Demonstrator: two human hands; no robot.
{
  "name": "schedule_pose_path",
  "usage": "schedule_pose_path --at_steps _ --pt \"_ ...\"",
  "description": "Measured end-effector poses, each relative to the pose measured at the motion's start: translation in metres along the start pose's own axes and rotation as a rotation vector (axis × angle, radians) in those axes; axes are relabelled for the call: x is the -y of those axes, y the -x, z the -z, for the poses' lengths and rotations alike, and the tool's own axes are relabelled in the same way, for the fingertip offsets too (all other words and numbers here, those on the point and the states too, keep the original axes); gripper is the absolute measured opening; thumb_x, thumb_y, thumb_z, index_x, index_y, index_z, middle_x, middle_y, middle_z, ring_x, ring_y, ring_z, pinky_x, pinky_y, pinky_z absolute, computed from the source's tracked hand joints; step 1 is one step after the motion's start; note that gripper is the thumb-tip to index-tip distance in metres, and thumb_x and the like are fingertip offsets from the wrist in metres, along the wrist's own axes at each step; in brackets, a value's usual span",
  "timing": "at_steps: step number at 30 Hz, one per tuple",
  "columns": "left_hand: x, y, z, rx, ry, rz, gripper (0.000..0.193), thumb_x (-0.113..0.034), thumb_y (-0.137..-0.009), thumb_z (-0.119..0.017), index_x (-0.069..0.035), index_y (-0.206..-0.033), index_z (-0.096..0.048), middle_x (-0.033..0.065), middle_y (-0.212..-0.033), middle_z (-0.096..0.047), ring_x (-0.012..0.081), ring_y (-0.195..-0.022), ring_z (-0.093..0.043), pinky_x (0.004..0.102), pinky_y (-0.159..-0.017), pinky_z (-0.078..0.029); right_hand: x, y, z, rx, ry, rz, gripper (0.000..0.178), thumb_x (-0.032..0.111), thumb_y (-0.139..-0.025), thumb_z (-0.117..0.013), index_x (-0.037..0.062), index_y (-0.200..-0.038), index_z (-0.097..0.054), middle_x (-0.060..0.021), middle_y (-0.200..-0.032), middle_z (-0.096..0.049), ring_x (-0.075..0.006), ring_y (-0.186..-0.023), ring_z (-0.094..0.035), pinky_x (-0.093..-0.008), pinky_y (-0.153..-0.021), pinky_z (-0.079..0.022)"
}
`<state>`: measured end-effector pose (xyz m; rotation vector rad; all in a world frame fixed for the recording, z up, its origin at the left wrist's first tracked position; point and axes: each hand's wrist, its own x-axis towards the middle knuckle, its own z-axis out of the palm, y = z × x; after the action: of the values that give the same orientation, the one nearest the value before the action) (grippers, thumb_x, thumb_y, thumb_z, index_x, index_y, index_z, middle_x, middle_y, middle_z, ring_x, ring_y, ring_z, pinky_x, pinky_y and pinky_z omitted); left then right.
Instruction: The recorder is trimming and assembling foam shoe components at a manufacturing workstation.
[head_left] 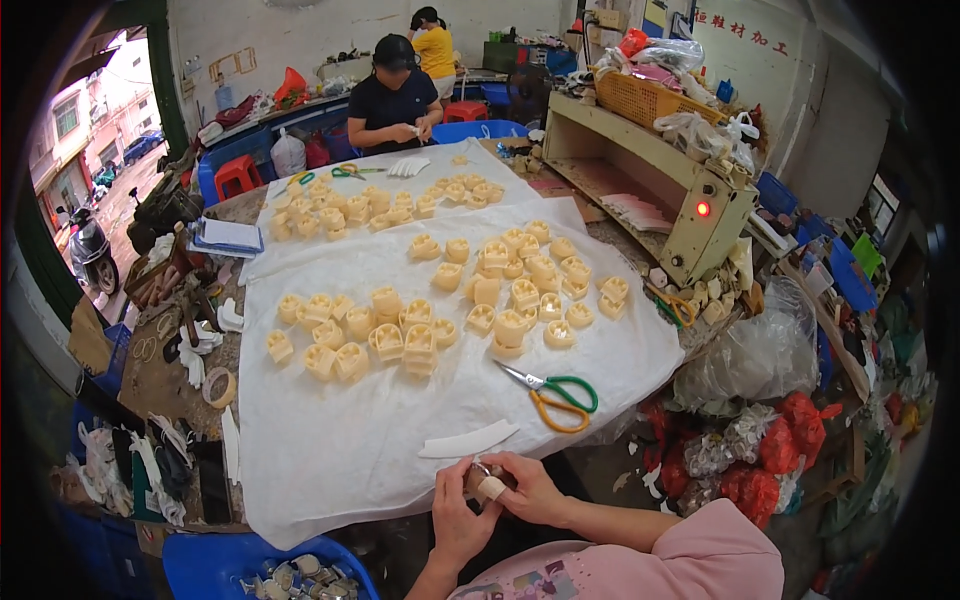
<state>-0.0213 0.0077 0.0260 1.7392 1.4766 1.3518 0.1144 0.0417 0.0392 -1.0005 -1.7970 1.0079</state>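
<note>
Between left fingers (452, 490) and right fingers (517, 469), pinched, sits a small shiny piece (484, 474).

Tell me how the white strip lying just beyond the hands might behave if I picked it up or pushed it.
The white strip looks thin, so it is probably light and may flex. Lying flat on the white cloth, it seems unlikely to roll or tip. The cloth looks loose and wrinkled, so pushing might ruck it.
</note>
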Motion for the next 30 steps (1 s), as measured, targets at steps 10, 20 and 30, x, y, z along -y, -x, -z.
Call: schedule_pose_path --at_steps 10,20,30 --pt "-0.001 -0.002 0.015 0.046 0.031 -0.041 0.056 -0.006 -0.064 -0.077 -0.001 -0.114 -0.051 0.0141 -0.096 -0.056 0.0269 -0.085 -0.058 0.0349 -0.076 -0.048 0.017 0.005 -0.002 0.065 0.054 -0.121 0.032 0.020 -0.090 -0.058 0.0026 -0.116 -0.054 -0.0143 -0.099 -0.062 -0.0254 -0.086 -0.065 -0.0332 -0.074 -0.051" --pt "-0.004 0.024 0.021 -0.173 -0.035 0.083 0.054 -0.005 -0.063 -0.073 -0.001 -0.112 -0.052 0.0127 -0.093 -0.055 0.0244 -0.082 -0.057 0.0327 -0.076 -0.047 -0.027 -0.010 0.021 0.050 0.311 0.132 0.037 0.012 -0.086 -0.053 0.0057 -0.122 -0.052 -0.0142 -0.106 -0.061 -0.0324 -0.106 -0.053 -0.0408 -0.091 -0.039" --pt "-0.014 0.041 0.023 -0.195 -0.064 0.123 0.057 -0.005 -0.064 -0.073 0.000 -0.116 -0.051 0.0108 -0.099 -0.057 0.0205 -0.086 -0.059 0.0317 -0.078 -0.047 -0.075 -0.009 -0.006 0.237 0.804 0.288 0.041 0.025 -0.086 -0.053 0.0071 -0.123 -0.051 -0.0115 -0.140 -0.039 -0.0298 -0.134 -0.029 -0.0489 -0.106 -0.024"
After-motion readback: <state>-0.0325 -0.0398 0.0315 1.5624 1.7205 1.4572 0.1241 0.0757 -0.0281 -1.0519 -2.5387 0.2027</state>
